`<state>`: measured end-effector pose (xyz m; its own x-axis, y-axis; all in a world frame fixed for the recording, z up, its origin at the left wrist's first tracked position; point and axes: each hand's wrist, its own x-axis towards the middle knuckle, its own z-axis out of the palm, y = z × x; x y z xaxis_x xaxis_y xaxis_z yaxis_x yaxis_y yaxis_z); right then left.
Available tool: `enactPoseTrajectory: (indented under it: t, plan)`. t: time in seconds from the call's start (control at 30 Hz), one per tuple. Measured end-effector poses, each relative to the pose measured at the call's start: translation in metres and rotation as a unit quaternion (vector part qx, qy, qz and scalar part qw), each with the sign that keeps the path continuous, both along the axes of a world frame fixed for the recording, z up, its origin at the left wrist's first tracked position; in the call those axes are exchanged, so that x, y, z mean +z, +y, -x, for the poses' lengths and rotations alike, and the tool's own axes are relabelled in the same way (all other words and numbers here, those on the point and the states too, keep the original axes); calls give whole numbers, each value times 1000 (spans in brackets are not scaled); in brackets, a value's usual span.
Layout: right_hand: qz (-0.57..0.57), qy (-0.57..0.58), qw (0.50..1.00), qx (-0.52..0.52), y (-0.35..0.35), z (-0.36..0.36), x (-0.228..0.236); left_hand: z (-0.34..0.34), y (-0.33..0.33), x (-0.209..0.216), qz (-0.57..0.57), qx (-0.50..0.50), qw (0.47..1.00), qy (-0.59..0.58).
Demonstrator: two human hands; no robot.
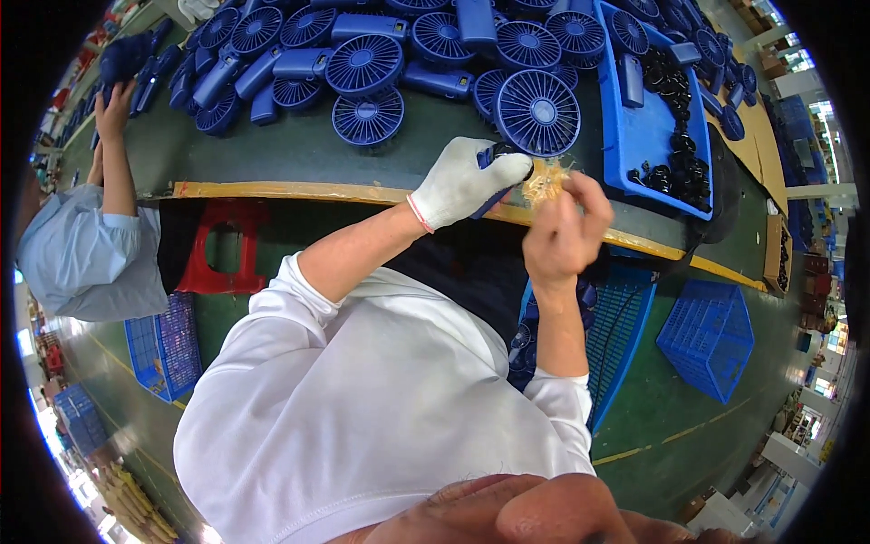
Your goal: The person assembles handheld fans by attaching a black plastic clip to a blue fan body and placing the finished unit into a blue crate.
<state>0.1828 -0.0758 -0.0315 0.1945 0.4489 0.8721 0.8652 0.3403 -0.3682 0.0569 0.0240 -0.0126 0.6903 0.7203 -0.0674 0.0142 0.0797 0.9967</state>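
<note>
My left hand [458, 181], in a white knitted glove with a dark-tipped thumb, is wrapped round the handle of a blue handheld fan [538, 114]. The fan's round grille stands up above the table's front edge. My bare right hand [569, 231] pinches a yellowish, stringy clump [546, 179] just below the grille. Clump and fan overlap here, and I cannot tell whether they touch. Behind them, many more blue handheld fans [364, 65] lie heaped on the dark green table [272, 159].
On the right of the table stands a blue tray [614, 136] with small black parts. Blue plastic crates [707, 335] sit on the floor, and a red stool [227, 245] stands under the table. At far left a person in light blue [91, 249] reaches toward more fans.
</note>
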Motion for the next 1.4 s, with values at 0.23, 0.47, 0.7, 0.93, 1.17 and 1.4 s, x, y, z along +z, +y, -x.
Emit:
enactPoseTrajectory:
  t: [0.23, 0.47, 0.7, 0.93, 1.17, 1.4]
  plan:
    - [160, 549, 794, 205, -10, 17, -16, -10, -8, -11, -139, -44, 986, 75]
    - [124, 719, 653, 201, -8, 18, -9, -12, -13, 4, 137, -178, 974, 3]
    - [123, 629, 760, 111, -14, 25, 3, -17, -20, 0, 127, -170, 976, 43]
    - [3, 502, 864, 30, -62, 17, -42, -18, -17, -12, -472, -51, 880, -10]
    - [-40, 744, 645, -172, -150, -11, -106, 15, 44, -8, -628, 137, 734, 222]
    - [23, 818, 498, -287, -212, -48, -234, -23, 70, -10, -686, 131, 659, 279]
